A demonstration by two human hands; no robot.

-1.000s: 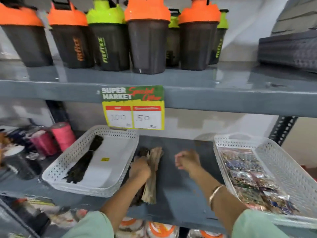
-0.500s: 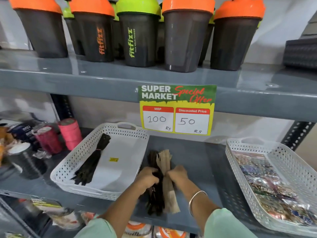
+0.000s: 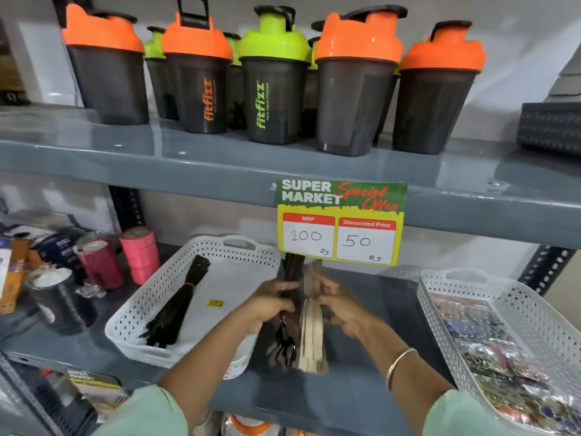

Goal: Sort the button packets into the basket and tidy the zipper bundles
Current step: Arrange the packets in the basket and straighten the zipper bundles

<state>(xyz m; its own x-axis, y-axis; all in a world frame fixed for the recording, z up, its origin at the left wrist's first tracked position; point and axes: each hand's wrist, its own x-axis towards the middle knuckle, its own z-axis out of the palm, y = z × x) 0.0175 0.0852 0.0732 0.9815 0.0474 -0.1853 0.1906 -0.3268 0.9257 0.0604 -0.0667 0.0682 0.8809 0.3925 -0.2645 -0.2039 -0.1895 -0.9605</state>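
Observation:
On the grey shelf, between two white baskets, both my hands hold zipper bundles lifted off the surface. My left hand grips the dark brown zipper bundle. My right hand grips the beige zipper bundle right beside it. The two bundles touch and hang downwards. A black zipper bundle lies in the left white basket. The right white basket holds several shiny button packets.
A yellow price sign hangs from the upper shelf edge just above my hands. Pink and red thread spools and a black spool stand at left. Shaker bottles line the upper shelf.
My right hand came in from the right and closed on the beige bundle. Both bundles rose off the shelf. The camera moved closer and tilted up.

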